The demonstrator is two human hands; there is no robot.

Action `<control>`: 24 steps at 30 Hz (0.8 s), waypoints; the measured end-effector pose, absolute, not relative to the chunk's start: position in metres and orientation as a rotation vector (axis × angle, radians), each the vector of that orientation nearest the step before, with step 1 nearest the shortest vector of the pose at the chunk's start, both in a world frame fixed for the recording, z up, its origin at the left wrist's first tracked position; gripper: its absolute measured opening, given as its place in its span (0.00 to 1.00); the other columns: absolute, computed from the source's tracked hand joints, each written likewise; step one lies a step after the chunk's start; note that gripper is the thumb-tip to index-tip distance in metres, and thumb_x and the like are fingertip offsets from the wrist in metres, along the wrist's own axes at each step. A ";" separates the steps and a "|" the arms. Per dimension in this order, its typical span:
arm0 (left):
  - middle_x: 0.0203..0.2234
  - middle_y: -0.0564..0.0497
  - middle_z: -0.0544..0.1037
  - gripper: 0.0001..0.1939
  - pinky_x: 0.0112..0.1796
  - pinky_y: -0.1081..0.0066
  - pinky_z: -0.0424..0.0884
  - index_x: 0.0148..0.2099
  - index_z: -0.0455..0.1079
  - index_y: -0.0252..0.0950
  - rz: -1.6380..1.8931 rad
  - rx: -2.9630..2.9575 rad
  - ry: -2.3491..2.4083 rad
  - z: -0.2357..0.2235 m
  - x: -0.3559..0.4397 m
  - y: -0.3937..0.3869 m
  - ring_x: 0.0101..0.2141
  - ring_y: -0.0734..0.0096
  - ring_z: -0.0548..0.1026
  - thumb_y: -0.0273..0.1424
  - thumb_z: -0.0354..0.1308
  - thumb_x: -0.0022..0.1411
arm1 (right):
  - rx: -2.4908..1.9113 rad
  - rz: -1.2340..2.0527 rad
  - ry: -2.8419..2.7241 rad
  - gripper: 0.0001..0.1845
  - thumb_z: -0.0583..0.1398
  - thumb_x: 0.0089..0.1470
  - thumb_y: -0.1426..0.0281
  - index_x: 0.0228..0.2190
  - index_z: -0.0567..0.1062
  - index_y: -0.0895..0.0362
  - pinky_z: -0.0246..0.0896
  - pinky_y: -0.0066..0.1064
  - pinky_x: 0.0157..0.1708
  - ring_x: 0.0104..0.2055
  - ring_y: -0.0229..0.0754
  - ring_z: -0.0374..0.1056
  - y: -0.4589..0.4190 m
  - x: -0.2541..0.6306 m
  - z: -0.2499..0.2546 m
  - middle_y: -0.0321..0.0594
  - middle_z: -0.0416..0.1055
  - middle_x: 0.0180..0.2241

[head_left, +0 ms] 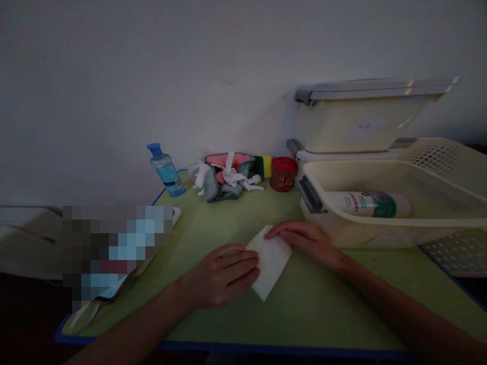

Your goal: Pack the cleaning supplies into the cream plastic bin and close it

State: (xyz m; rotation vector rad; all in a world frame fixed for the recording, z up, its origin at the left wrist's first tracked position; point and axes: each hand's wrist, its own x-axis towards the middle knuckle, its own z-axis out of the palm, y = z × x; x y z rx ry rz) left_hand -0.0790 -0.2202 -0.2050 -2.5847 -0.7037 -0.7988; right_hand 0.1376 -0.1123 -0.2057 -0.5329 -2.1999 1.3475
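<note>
A small white tissue [271, 261], with one corner pointing toward me, is held just over the green table [213, 223]. The fingers of my left hand [224, 274] close on its left edge, with the thumb side partly hidden. At its upper right, my right hand [304, 241] pinches the tissue between thumb and fingers. Beyond my right hand stands a cream plastic box [380, 235] without a lid over it. A white bottle with a green-and-pink label [365, 204] lies on its side in that box.
A blue bottle [166, 170] stands at the back left. Against the wall are crumpled grey and pink cloths [224, 187], a yellow-green sponge [263, 166] and a red round container [283, 174]. A lidded box [342, 124] is stacked behind. A pixelated phone-like device [125, 253] lies left.
</note>
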 end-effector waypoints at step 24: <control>0.31 0.47 0.75 0.12 0.37 0.67 0.71 0.34 0.67 0.32 -0.640 -2.659 -1.107 -0.230 -0.061 -0.222 0.32 0.69 0.73 0.25 0.42 0.64 | -0.309 0.633 -2.641 0.11 0.52 0.55 0.78 0.37 0.73 0.60 0.59 0.37 0.47 0.45 0.41 0.64 -0.121 0.120 -0.201 0.46 0.71 0.40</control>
